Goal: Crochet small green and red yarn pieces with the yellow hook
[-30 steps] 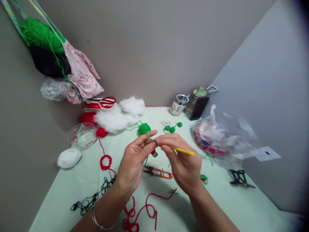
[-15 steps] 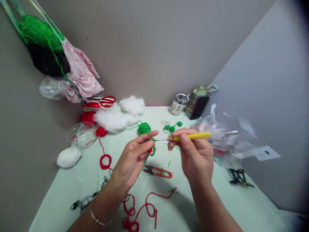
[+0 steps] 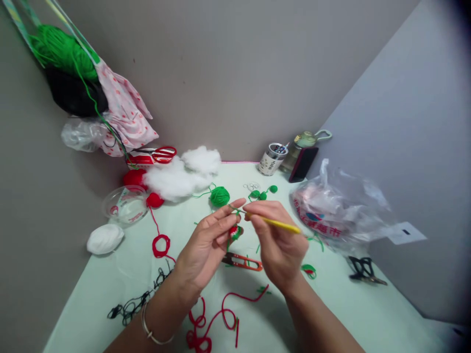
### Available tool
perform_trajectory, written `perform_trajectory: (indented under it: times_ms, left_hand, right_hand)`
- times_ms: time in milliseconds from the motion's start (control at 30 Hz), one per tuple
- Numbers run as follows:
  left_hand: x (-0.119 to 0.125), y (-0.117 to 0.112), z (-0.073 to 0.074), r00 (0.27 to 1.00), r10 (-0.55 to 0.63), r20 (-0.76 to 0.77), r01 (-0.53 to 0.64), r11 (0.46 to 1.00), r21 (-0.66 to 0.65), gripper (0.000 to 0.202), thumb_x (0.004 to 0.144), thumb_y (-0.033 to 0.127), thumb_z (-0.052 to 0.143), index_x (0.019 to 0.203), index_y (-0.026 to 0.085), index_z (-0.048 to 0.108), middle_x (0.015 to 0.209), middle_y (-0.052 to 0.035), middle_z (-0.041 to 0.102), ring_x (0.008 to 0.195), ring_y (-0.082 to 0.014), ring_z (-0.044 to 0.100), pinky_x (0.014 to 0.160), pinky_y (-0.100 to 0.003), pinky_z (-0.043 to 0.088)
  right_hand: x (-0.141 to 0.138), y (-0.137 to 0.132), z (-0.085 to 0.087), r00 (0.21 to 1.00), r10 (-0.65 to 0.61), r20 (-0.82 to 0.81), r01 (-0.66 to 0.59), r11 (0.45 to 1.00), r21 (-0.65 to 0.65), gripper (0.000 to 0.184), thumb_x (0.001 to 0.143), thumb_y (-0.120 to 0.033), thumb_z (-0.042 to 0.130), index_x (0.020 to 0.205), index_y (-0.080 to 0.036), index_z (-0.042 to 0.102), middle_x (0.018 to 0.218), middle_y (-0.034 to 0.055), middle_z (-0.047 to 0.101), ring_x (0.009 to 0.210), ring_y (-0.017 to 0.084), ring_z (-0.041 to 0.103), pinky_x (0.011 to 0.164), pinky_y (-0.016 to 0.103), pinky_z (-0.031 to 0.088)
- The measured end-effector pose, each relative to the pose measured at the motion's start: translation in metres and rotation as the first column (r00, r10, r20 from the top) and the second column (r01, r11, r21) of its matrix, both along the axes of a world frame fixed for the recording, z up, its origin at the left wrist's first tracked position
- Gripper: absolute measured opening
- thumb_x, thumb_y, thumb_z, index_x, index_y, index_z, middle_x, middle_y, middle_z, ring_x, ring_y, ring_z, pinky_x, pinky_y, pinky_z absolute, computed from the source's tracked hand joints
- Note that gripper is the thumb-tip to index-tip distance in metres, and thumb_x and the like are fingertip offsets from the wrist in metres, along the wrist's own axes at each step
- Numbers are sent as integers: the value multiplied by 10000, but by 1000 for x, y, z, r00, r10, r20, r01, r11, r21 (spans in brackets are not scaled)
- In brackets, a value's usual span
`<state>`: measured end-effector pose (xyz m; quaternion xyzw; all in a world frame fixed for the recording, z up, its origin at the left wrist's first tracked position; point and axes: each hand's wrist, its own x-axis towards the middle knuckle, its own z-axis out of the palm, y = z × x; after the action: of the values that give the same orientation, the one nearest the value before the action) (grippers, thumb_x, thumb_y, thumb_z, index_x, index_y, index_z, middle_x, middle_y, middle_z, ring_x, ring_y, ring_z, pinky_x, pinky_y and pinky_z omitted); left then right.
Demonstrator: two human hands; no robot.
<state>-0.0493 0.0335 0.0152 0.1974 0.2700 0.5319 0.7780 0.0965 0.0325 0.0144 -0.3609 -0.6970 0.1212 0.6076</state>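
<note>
Between the fingertips of my left hand [image 3: 208, 235] is a small red, white and green crochet piece [image 3: 234, 232]. Green yarn runs up from it over my raised forefinger. My right hand [image 3: 281, 240] grips a crochet hook by its yellow handle [image 3: 277, 224], the tip pointing left at the green yarn beside my left fingers. Whether the tip sits inside a loop is too small to tell. Behind my hands lies a green yarn ball [image 3: 220, 196]. Orange-handled thread snips [image 3: 245, 262] rest on the table below them, partly covered by my left hand.
White stuffing [image 3: 176, 179], a clear plastic bowl [image 3: 127, 206] and red yarn [image 3: 161, 246] lie on the left. At the back stand a pen tin [image 3: 272, 159] and a phone [image 3: 303, 164]. A plastic bag [image 3: 338, 206] and a black claw clip [image 3: 364, 270] are on the right.
My right hand has moved left and closer to my left hand, and the hook handle now slants down to the right. A small green and red piece on the right has come into view.
</note>
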Motion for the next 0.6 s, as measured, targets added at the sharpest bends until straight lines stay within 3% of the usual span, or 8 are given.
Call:
perform_trajectory:
  times_ms: [100,167,233,300,367,433,500,600]
  left_hand:
    - [-8,3,0,1000,14,-4,-14,1000,-24,329,745,196,908,1064,144,847,878,-13,672,554,-28,316,650,-191,467]
    - [-9,3,0,999,17,-33,-17,1000,-2,328,733,192,913,1053,154,848,812,4,646,559,-37,325,598,-188,421]
    - [-7,1,0,996,22,-91,-18,999,46,345,747,204,907,1085,187,841,767,17,629,597,-60,388,594,-192,389]
    - [-2,-1,-1,988,36,-153,-20,994,107,396,773,224,894,1161,225,818,784,12,653,695,-96,494,681,-214,418]
    - [3,-4,-2,980,38,-195,-9,989,146,450,790,230,883,1228,244,786,825,5,679,798,-129,555,782,-250,434]
    - [7,-6,-3,978,13,-208,19,989,148,488,791,226,882,1263,246,760,819,16,665,802,-134,559,795,-267,426]
    - [8,-7,-5,974,-24,-224,56,989,136,492,784,224,883,1259,239,755,784,33,630,748,-123,539,760,-268,412]
    - [8,-5,-7,959,-26,-281,74,984,160,391,789,243,865,1171,220,785,773,28,615,724,-125,525,742,-276,404]
  right_hand:
    - [7,5,10,954,59,-295,-112,980,-167,165,1013,-203,623,985,-228,783,851,31,733,693,161,680,636,326,582]
    - [10,8,13,898,94,-429,-210,950,-231,162,999,-266,651,925,-206,782,822,34,717,624,149,659,553,301,559]
    - [10,9,13,866,133,-481,-286,922,-259,179,990,-299,660,897,-199,777,817,36,718,591,144,651,507,287,546]
    - [6,8,12,892,166,-420,-296,917,-268,168,997,-284,653,911,-211,778,839,35,736,613,146,657,523,288,554]
    - [3,6,10,957,150,-248,-204,956,-211,146,997,-215,647,957,-232,786,898,40,765,731,169,700,626,314,590]
    - [2,5,10,997,43,-59,-46,997,-63,197,986,-132,638,1019,-253,789,961,48,785,874,195,729,752,352,606]
    - [8,7,10,994,-106,38,103,992,78,240,981,-102,632,1069,-268,781,1002,52,787,955,216,735,842,394,602]
    - [25,13,15,962,-274,12,270,953,138,180,1003,-172,630,1064,-269,769,1007,50,780,1009,244,732,931,457,580]
